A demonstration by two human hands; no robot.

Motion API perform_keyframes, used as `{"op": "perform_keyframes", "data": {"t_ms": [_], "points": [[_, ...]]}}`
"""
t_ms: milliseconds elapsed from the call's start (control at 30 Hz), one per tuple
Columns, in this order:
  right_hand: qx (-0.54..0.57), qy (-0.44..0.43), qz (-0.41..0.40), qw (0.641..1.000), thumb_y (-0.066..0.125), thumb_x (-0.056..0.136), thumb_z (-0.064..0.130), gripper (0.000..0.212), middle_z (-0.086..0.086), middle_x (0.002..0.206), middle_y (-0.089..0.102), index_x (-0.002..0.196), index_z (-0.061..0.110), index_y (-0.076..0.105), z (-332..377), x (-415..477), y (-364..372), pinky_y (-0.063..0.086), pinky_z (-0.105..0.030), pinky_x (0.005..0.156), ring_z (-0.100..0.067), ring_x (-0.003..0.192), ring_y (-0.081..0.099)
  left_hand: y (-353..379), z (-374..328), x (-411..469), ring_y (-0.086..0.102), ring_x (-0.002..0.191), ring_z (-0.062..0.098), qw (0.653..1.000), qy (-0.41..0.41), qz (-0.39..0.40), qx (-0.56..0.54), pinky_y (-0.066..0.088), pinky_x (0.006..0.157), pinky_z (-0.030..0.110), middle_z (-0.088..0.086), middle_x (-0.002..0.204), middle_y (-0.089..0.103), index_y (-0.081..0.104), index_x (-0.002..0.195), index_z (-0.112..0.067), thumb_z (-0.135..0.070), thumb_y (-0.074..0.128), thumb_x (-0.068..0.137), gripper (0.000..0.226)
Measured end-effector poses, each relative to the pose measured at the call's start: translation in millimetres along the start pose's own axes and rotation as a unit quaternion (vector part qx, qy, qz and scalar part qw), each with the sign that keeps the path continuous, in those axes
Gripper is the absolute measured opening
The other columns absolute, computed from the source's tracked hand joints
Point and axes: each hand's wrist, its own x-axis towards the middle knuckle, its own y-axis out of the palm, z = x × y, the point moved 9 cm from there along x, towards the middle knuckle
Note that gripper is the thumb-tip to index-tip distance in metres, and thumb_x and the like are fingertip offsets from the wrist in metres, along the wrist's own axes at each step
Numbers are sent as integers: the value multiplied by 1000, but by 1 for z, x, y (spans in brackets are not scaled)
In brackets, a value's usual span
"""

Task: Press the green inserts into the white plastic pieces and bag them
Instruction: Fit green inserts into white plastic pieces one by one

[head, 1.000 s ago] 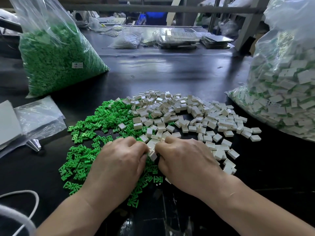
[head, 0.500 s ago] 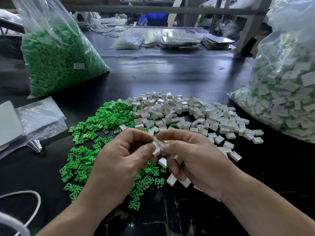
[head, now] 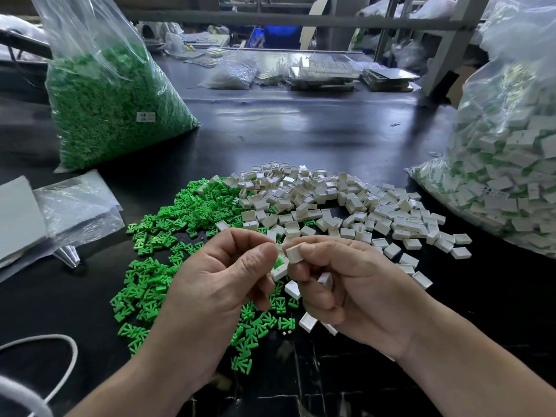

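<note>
A heap of loose green inserts (head: 168, 236) lies on the dark table, with a heap of small white plastic pieces (head: 346, 206) to its right. Both hands hover just above the near edge of the heaps. My right hand (head: 355, 284) pinches one white piece (head: 295, 253) between thumb and forefinger, and several more white pieces sit under its curled fingers. My left hand (head: 222, 278) has thumb and forefinger closed at that piece; a green insert (head: 279, 262) shows just below its fingertips. Whether the left fingers hold the insert is hidden.
A big clear bag of green inserts (head: 114, 109) stands at back left. At the right edge sits a big bag of white pieces with green inside (head: 505, 176). Empty plastic bags (head: 75, 212) lie at left, a white cord (head: 60, 365) at bottom left, trays at the back.
Both hands have risen from the heap where they were pressing down. They now meet above it, the right one holding up a single white piece.
</note>
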Motion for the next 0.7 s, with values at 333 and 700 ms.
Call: {"op": "perform_keyframes", "data": {"t_ms": [333,700], "points": [[-17,-60,-31,998,75,63,12,29,-18,80,69,86,12,57,11,-2,-7,30,-18,35,-14,37,43,3,-3,-2,62,63,21,1000,7,-4,-11,49,50,26,10,75,68,72,81,-20,-31,73,73,13],[-295,-117,4,948,64,94,34,19,-25,73,50,110,34,74,13,-7,3,36,-26,43,-16,52,42,1,-11,-5,64,60,15,995,47,-29,82,51,53,21,7,70,68,71,84,-24,-34,70,73,15]]}}
